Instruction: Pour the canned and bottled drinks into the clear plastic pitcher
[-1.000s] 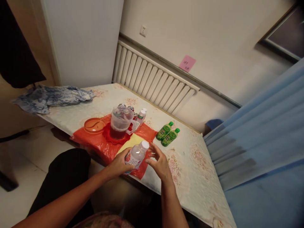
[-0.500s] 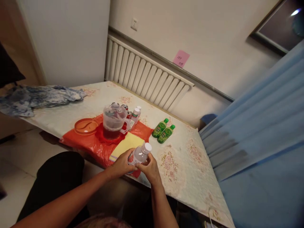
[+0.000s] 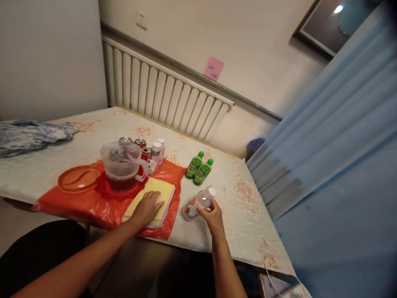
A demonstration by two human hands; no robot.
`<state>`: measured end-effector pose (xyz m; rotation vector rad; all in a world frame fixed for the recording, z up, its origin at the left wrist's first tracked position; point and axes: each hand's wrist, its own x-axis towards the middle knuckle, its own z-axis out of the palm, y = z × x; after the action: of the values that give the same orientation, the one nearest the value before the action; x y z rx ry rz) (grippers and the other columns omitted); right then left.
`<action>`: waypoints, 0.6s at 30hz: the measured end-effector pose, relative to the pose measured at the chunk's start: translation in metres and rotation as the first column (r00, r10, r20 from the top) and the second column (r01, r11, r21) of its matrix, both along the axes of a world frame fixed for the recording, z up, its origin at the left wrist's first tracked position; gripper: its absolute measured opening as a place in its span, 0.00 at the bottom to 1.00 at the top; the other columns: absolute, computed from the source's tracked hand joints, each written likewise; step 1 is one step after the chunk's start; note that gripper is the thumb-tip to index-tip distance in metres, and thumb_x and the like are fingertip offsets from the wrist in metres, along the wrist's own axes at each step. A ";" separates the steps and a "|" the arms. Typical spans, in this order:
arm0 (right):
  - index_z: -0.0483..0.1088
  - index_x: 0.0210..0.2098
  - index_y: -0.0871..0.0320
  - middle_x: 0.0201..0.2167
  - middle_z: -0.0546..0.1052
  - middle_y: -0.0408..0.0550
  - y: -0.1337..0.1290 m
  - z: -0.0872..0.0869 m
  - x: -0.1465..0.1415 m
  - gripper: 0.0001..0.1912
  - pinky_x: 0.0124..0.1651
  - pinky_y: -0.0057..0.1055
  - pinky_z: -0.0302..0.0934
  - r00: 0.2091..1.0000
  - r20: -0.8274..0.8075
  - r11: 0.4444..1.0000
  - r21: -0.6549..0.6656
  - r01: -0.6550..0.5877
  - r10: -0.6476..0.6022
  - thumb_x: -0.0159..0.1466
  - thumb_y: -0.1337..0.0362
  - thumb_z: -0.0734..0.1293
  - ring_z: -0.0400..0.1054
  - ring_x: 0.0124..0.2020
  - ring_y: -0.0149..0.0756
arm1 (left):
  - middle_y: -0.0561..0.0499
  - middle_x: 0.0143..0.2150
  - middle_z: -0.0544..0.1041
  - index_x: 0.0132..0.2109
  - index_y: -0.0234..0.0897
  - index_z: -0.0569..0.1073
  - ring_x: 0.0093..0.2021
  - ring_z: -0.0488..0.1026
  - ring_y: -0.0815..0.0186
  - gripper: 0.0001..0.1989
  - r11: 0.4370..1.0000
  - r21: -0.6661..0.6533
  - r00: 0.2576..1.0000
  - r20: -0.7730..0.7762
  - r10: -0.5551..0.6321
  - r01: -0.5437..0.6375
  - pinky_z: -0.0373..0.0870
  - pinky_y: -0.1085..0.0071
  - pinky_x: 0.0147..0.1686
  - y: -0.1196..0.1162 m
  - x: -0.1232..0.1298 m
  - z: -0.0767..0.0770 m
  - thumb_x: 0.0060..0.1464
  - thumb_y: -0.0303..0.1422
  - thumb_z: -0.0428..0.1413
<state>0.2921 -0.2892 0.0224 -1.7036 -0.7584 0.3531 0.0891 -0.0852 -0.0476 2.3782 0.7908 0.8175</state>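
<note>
Pale floral tablecloth (image 3: 248, 223) across mid-frame | left hand (image 3: 146, 208) spread, grasping nothing, on yellow-topped square stack (image 3: 166, 193), lower centre | right hand (image 3: 214, 217) grasping white-capped clear plastic bottle (image 3: 197, 202), right of centre, long axis slanted, cap toward upper right, label partly finger-covered | centre-left, clear plastic pitcher (image 3: 120, 169) partly hides metal cans (image 3: 146, 153)

Support: my table (image 3: 248, 244), dressed in a pale, flower-printed tablecloth (image 3: 105, 121). Directly on it, far left: 1 crumpled blue-and-white cloth (image 3: 34, 135). Left of centre: 1 red-orange plastic sheet (image 3: 79, 207), wrinkled, reaching the near edge. Just right of the sheet: 2 green bottles (image 3: 202, 173), standing side by side. Nearer me: 1 white-capped bottle (image 3: 191, 207) in my right hand (image 3: 215, 217); I cannot tell whether its base touches the tablecloth.
</note>
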 end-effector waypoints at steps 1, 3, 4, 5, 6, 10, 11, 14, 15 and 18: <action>0.72 0.44 0.60 0.40 0.81 0.51 -0.002 -0.003 0.012 0.25 0.42 0.37 0.70 0.999 0.021 0.999 0.000 0.041 -0.041 0.47 0.61 0.74 0.76 0.39 0.44 | 0.39 0.46 0.76 0.48 0.35 0.72 0.51 0.70 0.51 0.15 0.999 0.043 0.999 -0.039 0.002 0.000 0.64 0.54 0.56 0.004 0.000 -0.004 0.60 0.39 0.50; 0.73 0.44 0.60 0.40 0.81 0.51 -0.006 -0.007 0.037 0.25 0.43 0.37 0.70 0.991 0.065 0.994 0.006 0.113 -0.113 0.47 0.60 0.74 0.76 0.39 0.44 | 0.40 0.44 0.76 0.45 0.35 0.72 0.49 0.70 0.51 0.13 0.994 0.107 0.993 -0.119 -0.001 0.014 0.65 0.55 0.54 0.010 0.000 -0.012 0.61 0.37 0.49; 0.73 0.44 0.60 0.39 0.81 0.51 -0.007 -0.010 0.048 0.25 0.43 0.37 0.69 0.986 0.085 0.989 0.006 0.146 -0.146 0.47 0.59 0.74 0.76 0.39 0.44 | 0.40 0.44 0.75 0.44 0.35 0.73 0.48 0.69 0.52 0.12 0.990 0.138 0.988 -0.152 -0.003 0.024 0.65 0.55 0.53 0.012 0.000 -0.016 0.62 0.36 0.48; 0.74 0.44 0.60 0.39 0.81 0.50 -0.008 -0.012 0.059 0.25 0.43 0.37 0.69 0.980 0.099 0.984 0.004 0.175 -0.175 0.47 0.59 0.74 0.76 0.39 0.44 | 0.40 0.43 0.75 0.43 0.35 0.73 0.47 0.69 0.52 0.12 0.984 0.174 0.984 -0.177 -0.001 0.032 0.65 0.55 0.52 0.012 -0.001 -0.020 0.63 0.36 0.48; 0.74 0.43 0.59 0.39 0.82 0.50 -0.007 -0.014 0.070 0.25 0.43 0.37 0.68 0.974 0.107 0.980 0.002 0.198 -0.197 0.47 0.59 0.74 0.75 0.39 0.44 | 0.40 0.43 0.74 0.42 0.35 0.73 0.46 0.68 0.52 0.12 0.977 0.211 0.981 -0.193 0.007 0.034 0.65 0.55 0.51 0.013 -0.001 -0.024 0.63 0.35 0.47; 0.74 0.42 0.59 0.38 0.82 0.50 0.001 -0.023 0.107 0.25 0.42 0.35 0.67 0.955 0.130 0.964 0.008 0.266 -0.265 0.45 0.58 0.75 0.74 0.38 0.43 | 0.41 0.42 0.74 0.42 0.35 0.72 0.45 0.68 0.52 0.11 0.946 0.322 0.977 -0.209 0.029 0.040 0.66 0.55 0.49 0.014 -0.002 -0.035 0.65 0.33 0.46; 0.74 0.42 0.59 0.38 0.81 0.49 0.004 -0.025 0.115 0.25 0.41 0.34 0.67 0.950 0.144 0.960 0.013 0.278 -0.277 0.45 0.58 0.75 0.74 0.37 0.43 | 0.41 0.42 0.74 0.42 0.35 0.72 0.45 0.68 0.52 0.11 0.941 0.336 0.977 -0.211 0.031 0.042 0.66 0.56 0.49 0.014 -0.002 -0.036 0.65 0.33 0.46; 0.74 0.42 0.59 0.37 0.81 0.49 0.017 -0.034 0.134 0.25 0.40 0.34 0.66 0.940 0.170 0.955 0.023 0.295 -0.295 0.45 0.56 0.74 0.73 0.36 0.42 | 0.42 0.42 0.73 0.43 0.36 0.71 0.46 0.68 0.53 0.09 0.932 0.359 0.975 -0.218 0.040 0.042 0.66 0.56 0.50 0.015 -0.002 -0.037 0.65 0.33 0.47; 0.74 0.42 0.59 0.37 0.81 0.49 0.021 -0.036 0.140 0.25 0.40 0.34 0.66 0.940 0.171 0.955 0.024 0.295 -0.295 0.45 0.56 0.74 0.73 0.36 0.42 | 0.42 0.43 0.74 0.43 0.36 0.71 0.46 0.69 0.53 0.09 0.931 0.362 0.975 -0.220 0.041 0.042 0.67 0.56 0.50 0.015 -0.002 -0.036 0.65 0.33 0.47; 0.74 0.43 0.60 0.38 0.81 0.51 0.036 -0.043 0.154 0.26 0.41 0.34 0.66 0.938 0.177 0.955 0.025 0.297 -0.296 0.45 0.56 0.74 0.73 0.37 0.42 | 0.42 0.43 0.74 0.43 0.36 0.71 0.46 0.69 0.53 0.09 0.931 0.362 0.974 -0.223 0.040 0.045 0.67 0.56 0.49 0.014 -0.003 -0.035 0.65 0.33 0.47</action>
<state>0.4461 -0.2537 -0.0202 -1.8370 -0.6160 -0.0096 0.0862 -0.0711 -0.0827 2.8443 0.7772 0.7519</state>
